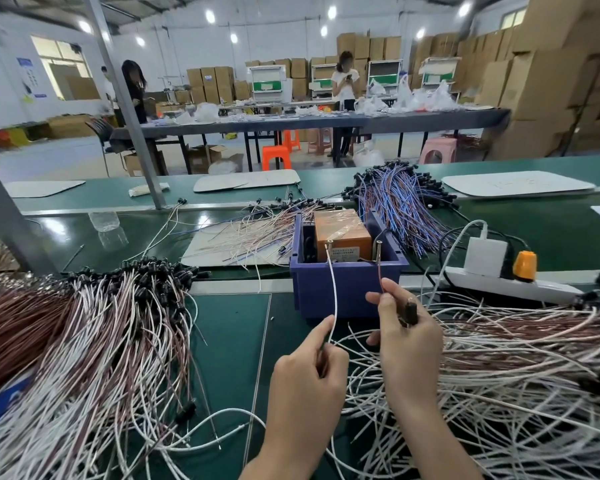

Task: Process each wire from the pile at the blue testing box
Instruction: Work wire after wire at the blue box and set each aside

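The blue plastic testing box [347, 292] sits on the green surface [229, 341] just beyond both hands, with an orange device [343, 230] wrapped in clear film inside it. The left hand [309, 375] has its grip closed: thumb and forefinger pinch a thin white wire [334, 285] that rises to a metal tip at the box's near rim. The right hand [407, 336], just right of it, pinches a thin reddish-brown wire [380, 275] whose tip reaches the same rim further right. A black connector [411, 311] lies against its fingers. A loose pile of white and brown wires [506, 358] spreads near right, under the right wrist. A bundled pile with black ends [94, 323] lies near left. Blue and red wires [402, 209] heap on the far side of the box, and a white power strip [510, 285] lies to its right.
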The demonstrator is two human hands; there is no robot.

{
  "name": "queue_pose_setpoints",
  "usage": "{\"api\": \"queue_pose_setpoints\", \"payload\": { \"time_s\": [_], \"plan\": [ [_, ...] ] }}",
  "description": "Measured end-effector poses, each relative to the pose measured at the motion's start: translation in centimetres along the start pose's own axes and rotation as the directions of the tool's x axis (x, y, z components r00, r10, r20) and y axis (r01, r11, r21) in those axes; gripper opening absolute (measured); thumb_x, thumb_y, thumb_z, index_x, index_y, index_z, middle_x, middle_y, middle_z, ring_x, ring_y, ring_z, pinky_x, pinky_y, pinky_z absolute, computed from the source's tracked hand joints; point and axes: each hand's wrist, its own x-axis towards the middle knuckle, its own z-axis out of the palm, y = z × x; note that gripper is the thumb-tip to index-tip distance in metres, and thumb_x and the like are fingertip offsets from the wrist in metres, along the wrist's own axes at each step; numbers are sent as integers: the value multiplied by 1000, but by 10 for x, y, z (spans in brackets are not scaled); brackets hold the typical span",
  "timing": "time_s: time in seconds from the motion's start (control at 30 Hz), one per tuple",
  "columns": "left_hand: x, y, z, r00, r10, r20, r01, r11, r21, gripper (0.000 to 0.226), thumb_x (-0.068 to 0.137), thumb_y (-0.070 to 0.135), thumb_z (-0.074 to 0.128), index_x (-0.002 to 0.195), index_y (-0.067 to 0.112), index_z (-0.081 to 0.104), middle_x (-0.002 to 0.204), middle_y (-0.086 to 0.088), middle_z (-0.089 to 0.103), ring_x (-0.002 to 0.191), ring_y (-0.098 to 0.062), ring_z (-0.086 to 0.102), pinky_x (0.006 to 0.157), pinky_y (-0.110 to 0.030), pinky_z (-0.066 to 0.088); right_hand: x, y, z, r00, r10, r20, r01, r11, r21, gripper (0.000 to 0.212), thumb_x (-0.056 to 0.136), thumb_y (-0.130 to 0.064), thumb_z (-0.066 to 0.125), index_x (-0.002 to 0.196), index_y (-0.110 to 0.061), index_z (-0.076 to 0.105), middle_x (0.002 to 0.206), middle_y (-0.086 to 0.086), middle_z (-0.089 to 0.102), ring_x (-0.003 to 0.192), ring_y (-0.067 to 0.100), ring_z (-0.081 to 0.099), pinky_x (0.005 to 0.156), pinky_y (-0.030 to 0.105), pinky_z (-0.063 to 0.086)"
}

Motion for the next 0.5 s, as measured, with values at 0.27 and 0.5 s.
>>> {"api": "queue_pose_setpoints", "payload": {
  "time_s": [0.27,0.5],
  "plan": [
    [-1,0,1,1000,8,17,-8,1000,4,45,95,18,54,138,32,59,50,12,42,46,-6,37,49,-22,37,0,-1,-1,1000,-10,5,10,1000,2,22,103,-21,56,111,-36,69,91,-22,75,47,8,59,46,15,44],
    [-2,0,-1,999,20,28,-20,1000,0,46,95,20,54,139,32,58,49,13,44,45,-6,38,48,-20,36,-3,-3,-1,999,-31,21,32,999,-6,22,102,-20,56,109,-38,69,89,-22,75,46,7,56,45,16,43]
  ]
}}
